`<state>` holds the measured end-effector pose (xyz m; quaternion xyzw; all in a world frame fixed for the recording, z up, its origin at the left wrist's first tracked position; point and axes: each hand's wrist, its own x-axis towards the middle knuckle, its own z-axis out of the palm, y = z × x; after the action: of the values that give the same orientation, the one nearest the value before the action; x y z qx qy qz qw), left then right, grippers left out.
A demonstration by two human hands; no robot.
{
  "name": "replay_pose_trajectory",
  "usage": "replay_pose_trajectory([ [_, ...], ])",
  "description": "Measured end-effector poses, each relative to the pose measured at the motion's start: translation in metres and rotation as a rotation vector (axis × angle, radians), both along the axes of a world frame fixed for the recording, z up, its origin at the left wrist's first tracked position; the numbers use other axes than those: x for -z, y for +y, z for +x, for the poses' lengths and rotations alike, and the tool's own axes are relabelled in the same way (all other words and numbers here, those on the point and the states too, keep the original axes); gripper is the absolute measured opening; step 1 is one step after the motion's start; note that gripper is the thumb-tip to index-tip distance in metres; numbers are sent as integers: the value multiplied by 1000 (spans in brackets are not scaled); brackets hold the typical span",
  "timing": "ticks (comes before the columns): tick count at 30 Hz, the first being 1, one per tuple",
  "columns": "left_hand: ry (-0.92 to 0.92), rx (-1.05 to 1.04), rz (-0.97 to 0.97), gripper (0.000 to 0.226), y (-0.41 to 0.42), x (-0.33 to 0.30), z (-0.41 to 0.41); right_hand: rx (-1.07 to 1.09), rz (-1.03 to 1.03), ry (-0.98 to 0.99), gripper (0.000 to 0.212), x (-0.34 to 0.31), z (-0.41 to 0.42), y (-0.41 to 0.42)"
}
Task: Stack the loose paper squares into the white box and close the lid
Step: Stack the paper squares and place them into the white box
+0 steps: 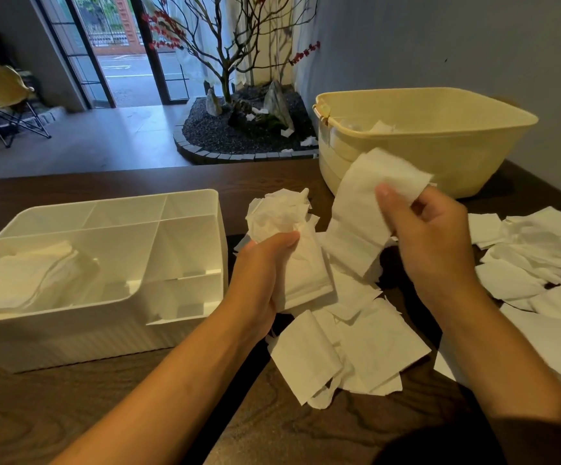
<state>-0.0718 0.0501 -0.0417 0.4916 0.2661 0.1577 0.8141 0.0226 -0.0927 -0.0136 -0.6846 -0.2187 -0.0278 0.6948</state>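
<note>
The white box (185,310) stands open on the left of the dark wooden table, divided into several compartments. A stack of paper squares (27,273) lies in its large left compartment. My left hand (259,273) grips a bunch of white paper squares (282,223) just right of the box. My right hand (430,236) pinches a long piece of white paper (363,209) lifted above the table. Loose paper squares (349,347) lie scattered under and between my hands, and more paper squares (534,256) spread out to the right. No lid is visible.
A cream plastic tub (440,156) stands at the back right of the table (71,414), with some paper inside. Beyond the table's far edge is an indoor rock garden with a bare tree (235,78), and a folding chair (4,99) at far left.
</note>
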Motion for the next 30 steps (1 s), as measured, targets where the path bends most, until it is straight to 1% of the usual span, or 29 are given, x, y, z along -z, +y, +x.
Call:
replay_pose_trajectory([
  [2,0,2,12,26,0,2,0,-112,219,240,13,-7,1,2],
  [4,-11,13,28,32,0,4,1,-199,324,358,18,-9,2,3],
  [5,-29,31,30,34,1,6,2,-253,358,378,20,-11,1,3],
  [6,-48,48,24,36,0,6,2,-284,363,361,21,-10,-1,3],
  [7,-62,54,7,37,0,6,2,-253,300,263,22,-8,-2,2],
  [9,-82,75,-36,29,1,4,2,-44,32,-94,23,-2,-5,0],
  [10,-102,109,-58,27,1,3,1,49,-91,-242,29,2,-6,0],
  [11,-124,152,-82,29,1,3,0,95,-153,-326,37,6,-7,0],
  [12,-145,190,-109,33,0,2,0,104,-168,-357,44,9,-9,1],
  [13,-164,210,-139,36,0,2,0,113,-175,-373,46,11,-9,2],
  [15,-190,221,-186,33,0,1,-2,136,-185,-395,39,13,-8,5],
  [18,-185,239,-216,24,-1,-2,-3,112,-136,-337,40,14,-7,6],
  [21,-174,268,-280,33,-1,-4,-4,-29,-88,-320,43,12,-9,3],
  [24,-211,276,-338,47,-1,-6,-4,-231,-9,-282,48,9,-5,0],
  [27,-268,284,-430,45,1,-4,-4,-391,20,-244,46,5,0,1],
  [30,-314,308,-489,45,2,0,-3,-438,32,-146,51,5,3,2],
])
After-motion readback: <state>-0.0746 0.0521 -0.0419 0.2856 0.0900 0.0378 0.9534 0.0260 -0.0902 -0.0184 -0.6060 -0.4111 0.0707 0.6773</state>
